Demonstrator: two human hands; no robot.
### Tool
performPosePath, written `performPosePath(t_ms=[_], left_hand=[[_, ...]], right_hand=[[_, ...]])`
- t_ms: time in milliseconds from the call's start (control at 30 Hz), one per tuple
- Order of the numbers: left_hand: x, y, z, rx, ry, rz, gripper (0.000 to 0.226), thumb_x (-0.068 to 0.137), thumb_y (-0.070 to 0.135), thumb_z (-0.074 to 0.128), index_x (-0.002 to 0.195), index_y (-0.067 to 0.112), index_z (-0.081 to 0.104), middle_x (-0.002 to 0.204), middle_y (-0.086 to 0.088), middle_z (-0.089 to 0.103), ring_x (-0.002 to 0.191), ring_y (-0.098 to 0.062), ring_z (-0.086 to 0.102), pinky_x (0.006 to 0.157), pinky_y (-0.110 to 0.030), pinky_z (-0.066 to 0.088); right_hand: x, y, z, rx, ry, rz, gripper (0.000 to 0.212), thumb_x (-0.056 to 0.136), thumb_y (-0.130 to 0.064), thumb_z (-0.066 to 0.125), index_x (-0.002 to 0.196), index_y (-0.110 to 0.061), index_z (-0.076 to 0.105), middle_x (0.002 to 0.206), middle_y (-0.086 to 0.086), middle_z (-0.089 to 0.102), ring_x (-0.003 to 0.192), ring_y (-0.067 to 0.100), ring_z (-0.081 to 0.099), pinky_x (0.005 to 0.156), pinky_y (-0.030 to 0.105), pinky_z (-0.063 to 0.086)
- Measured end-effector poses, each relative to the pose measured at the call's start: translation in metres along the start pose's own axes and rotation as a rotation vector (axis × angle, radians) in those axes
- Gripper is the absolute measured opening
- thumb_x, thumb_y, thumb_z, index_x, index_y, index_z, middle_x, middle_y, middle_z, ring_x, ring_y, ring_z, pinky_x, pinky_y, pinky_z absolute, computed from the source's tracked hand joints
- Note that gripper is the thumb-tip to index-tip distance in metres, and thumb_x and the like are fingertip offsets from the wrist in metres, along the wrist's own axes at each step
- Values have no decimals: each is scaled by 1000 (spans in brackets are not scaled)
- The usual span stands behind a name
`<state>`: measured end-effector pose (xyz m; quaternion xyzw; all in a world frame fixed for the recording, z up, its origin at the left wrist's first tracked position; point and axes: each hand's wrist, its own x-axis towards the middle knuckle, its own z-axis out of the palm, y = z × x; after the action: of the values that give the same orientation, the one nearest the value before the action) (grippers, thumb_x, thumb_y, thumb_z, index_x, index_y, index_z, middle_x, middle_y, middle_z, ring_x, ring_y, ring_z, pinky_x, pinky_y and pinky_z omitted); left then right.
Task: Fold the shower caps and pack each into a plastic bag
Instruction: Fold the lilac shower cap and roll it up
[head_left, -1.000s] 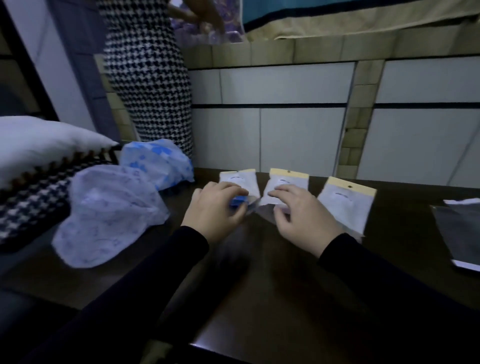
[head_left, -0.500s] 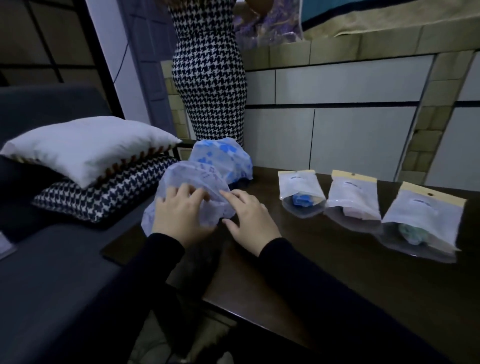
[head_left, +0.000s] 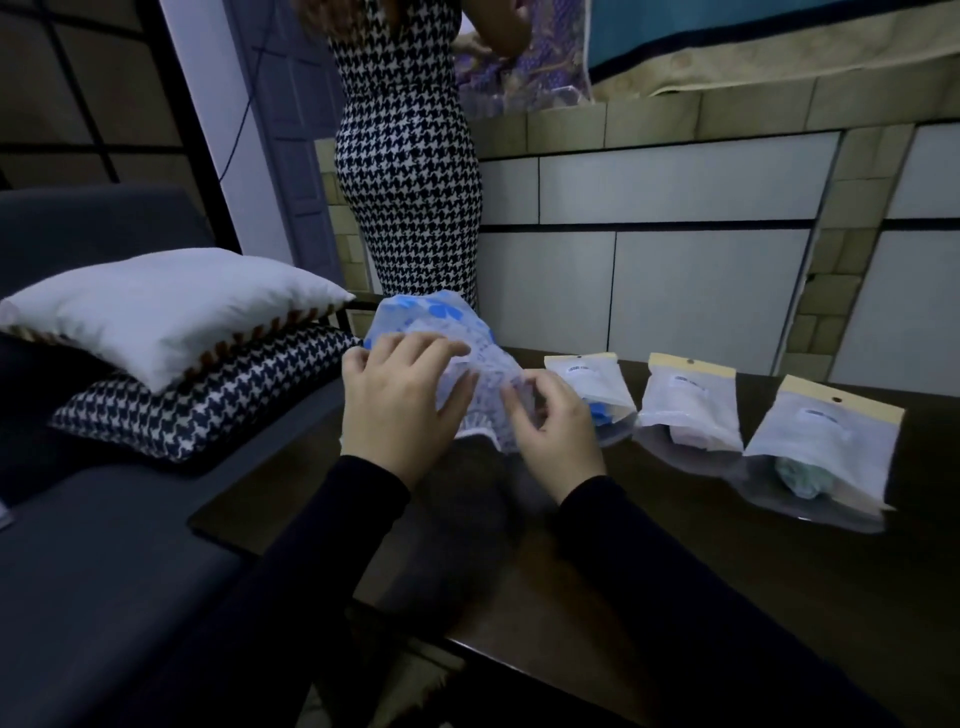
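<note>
Both hands up over the far left corner of the dark table (head_left: 675, 597), gathering a pale shower cap (head_left: 488, 374) with a fine blue print. Left hand (head_left: 395, 410) laid over the cap's left side, fingers spread across the film, thumb pressed against the material from the inner side, so pinching a fold of it rather than merely resting there. Right hand (head_left: 550, 431) curled at the cap's right edge, fingertips nipping the gathered hem, apparently to draw it toward the other hand and halve the width. Held off the tabletop, probably because thin plastic creases more cleanly in the air than against wood.

Directly behind, at the far edge, a second shower cap (head_left: 441, 312) with bolder blue flowers, still puffed out and unfolded; presumably next in line.

Along the far edge to the right, three packed bags in a row, each with a yellow header strip: nearest bag (head_left: 587, 384) touching the right hand's knuckles and showing something blue inside, middle bag (head_left: 685, 410) with pale contents, right-hand bag (head_left: 826, 447) with a greenish bundle. Lined up away from the working corner, likely to keep finished work apart from loose caps.

No empty bag visible within reach; needed once folding is done.

Beyond the table's left edge, a white pillow (head_left: 166, 306) stacked on a houndstooth pillow (head_left: 197, 400) on a dark sofa. A person in a houndstooth dress (head_left: 410, 166) standing at the tiled wall behind, not involved.
</note>
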<state>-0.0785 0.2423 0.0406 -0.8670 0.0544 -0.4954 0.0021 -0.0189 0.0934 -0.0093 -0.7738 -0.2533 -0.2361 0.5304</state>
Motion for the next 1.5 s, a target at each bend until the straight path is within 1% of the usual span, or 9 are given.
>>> performPosePath(t_ms=[133,267,400,500,667,900,1133,1333,1500], left_hand=[[1,12,-5,-83,-130,6,65,68,74,55,111,26,64,118,5,61,106,-20,56,85,-39,35],[0,15,-4,-137,-125,42,61,69,61,52,117,24,61,116,3,63,100,-22,62,80,-37,37],[3,19,-4,-308,-6,-162,44,81,55,56,97,15,67,76,-4,71,69,-27,67,66,-34,48],[9,33,-1,-571,-99,-377,40,77,57,63,76,17,62,66,4,66,64,-16,63,62,-35,51],[16,62,25,-842,-299,-462,51,85,47,66,67,0,54,56,-5,51,54,-11,46,55,-33,41],[17,114,47,-1399,-717,-776,24,87,27,66,79,5,69,79,-10,64,72,-22,61,70,-33,46],[17,122,68,-849,-684,-433,42,90,35,63,67,0,54,61,-6,48,60,-16,45,59,-31,34],[17,143,63,-1173,-682,-611,41,89,39,62,69,4,61,65,-5,59,64,-17,54,64,-31,42],[13,143,60,-1442,-721,-739,38,89,37,64,93,0,69,97,-21,71,91,-35,67,87,-46,52]], right_hand=[[3,-3,-31,19,153,108,24,96,-36,51,84,-15,55,70,-2,58,66,12,55,61,23,45],[11,-1,-62,-1,216,304,32,100,-36,43,92,-8,57,74,1,58,77,22,58,72,37,47],[9,-8,-95,385,36,548,25,100,-24,46,98,-8,65,103,13,69,97,25,65,90,41,51],[3,-12,-129,646,-218,769,22,94,-17,51,94,-2,68,91,14,69,83,25,67,77,33,53],[-4,3,-189,479,-256,908,48,83,-43,55,118,-12,63,111,16,69,97,33,66,77,38,52],[-17,5,-254,92,-200,969,14,84,-9,56,96,-5,64,86,10,66,79,24,65,64,33,53],[-33,6,-288,160,-58,1106,36,86,8,41,116,-8,52,115,20,59,95,32,61,67,41,52],[-35,9,-278,266,-82,1060,43,93,-44,48,117,-10,59,108,16,62,99,32,58,97,52,40],[-31,9,-269,322,-81,942,41,88,-41,51,107,-9,67,115,14,67,111,35,59,101,56,40]])
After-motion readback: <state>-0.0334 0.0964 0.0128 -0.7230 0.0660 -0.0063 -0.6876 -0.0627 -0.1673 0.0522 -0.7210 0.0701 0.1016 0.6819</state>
